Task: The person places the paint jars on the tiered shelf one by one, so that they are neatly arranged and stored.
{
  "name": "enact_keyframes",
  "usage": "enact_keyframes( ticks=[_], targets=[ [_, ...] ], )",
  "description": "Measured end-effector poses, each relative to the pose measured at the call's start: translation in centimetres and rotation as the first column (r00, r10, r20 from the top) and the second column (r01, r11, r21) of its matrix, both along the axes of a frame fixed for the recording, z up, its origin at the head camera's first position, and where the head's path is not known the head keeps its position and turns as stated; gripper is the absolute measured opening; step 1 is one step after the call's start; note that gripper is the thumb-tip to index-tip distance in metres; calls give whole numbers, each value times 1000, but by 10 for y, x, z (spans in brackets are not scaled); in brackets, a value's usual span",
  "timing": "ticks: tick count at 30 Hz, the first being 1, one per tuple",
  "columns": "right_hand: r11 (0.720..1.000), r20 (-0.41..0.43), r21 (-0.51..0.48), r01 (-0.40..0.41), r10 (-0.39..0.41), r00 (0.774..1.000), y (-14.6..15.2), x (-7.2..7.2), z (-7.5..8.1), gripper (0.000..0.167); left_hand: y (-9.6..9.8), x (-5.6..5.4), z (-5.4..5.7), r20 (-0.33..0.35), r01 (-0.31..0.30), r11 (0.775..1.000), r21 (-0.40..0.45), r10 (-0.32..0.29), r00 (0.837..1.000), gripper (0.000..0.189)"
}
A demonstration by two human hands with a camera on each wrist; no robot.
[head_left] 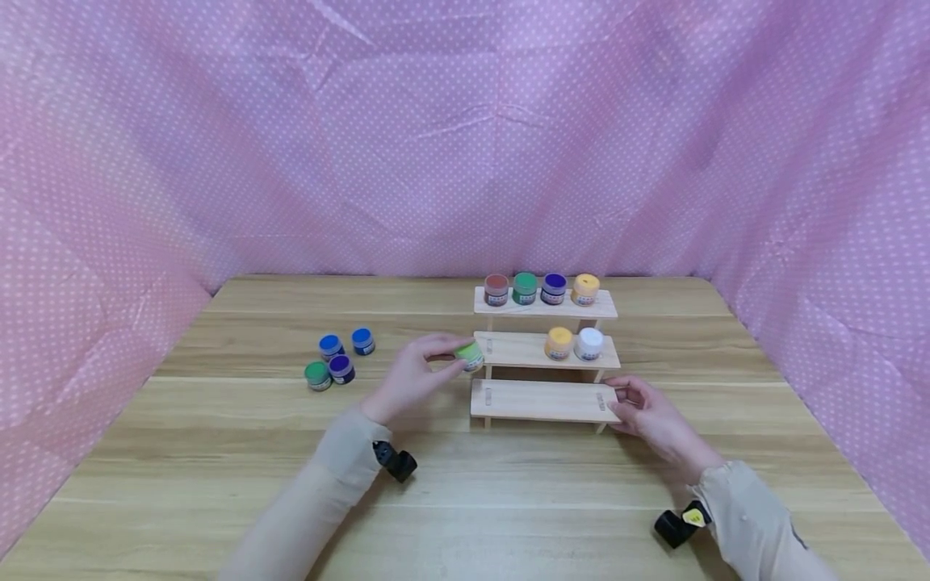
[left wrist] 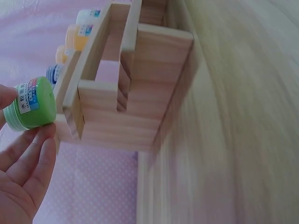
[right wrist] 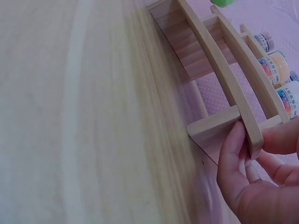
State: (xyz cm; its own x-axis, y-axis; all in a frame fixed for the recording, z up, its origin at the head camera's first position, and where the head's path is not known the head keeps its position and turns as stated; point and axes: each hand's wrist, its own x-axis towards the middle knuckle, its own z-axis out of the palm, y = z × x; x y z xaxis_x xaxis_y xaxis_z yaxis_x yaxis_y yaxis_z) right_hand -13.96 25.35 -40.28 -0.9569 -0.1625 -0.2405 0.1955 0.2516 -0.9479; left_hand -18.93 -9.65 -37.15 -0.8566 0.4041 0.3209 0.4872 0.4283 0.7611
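Wooden three-tier stand [head_left: 541,399], right edge pinched, presumably for steadiness, by my right hand [head_left: 654,415]; round light-green plastic jar [head_left: 471,357], pinched by my left hand [head_left: 416,374] near the left edge.

Through the head camera I see a pink cloth [head_left: 465,161] with small white dots, hanging behind the table [head_left: 182,452] and down both sides, wrinkled and loosely folded. The table's top is pale wood grain, its streaks running from side to side. To me the light looks soft, paler on the cloth at upper left, with faint shine on the near tabletop.
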Motion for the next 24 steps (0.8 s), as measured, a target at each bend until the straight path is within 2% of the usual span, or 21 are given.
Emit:
enact_keyframes(
  ticks=[6,13,20,24],
  targets=[
    [1000,15,-24,-7,7,1000,2,-3,0,43,16,-2,5,-9,26,999,41,-26,1000,34],
    [999,35,-45,-3,5,999,2,-3,-1,44,33,-3,3,7,15,996,88,-16,1000,33],
    [993,25,-117,-4,7,1000,4,-1,-5,29,50,-9,4,11,30,992,123,-31,999,35],
    [992,26,-130,-8,11,1000,5,-2,-7,28,58,-14,3,19,42,989,140,-45,999,34]
  ],
)
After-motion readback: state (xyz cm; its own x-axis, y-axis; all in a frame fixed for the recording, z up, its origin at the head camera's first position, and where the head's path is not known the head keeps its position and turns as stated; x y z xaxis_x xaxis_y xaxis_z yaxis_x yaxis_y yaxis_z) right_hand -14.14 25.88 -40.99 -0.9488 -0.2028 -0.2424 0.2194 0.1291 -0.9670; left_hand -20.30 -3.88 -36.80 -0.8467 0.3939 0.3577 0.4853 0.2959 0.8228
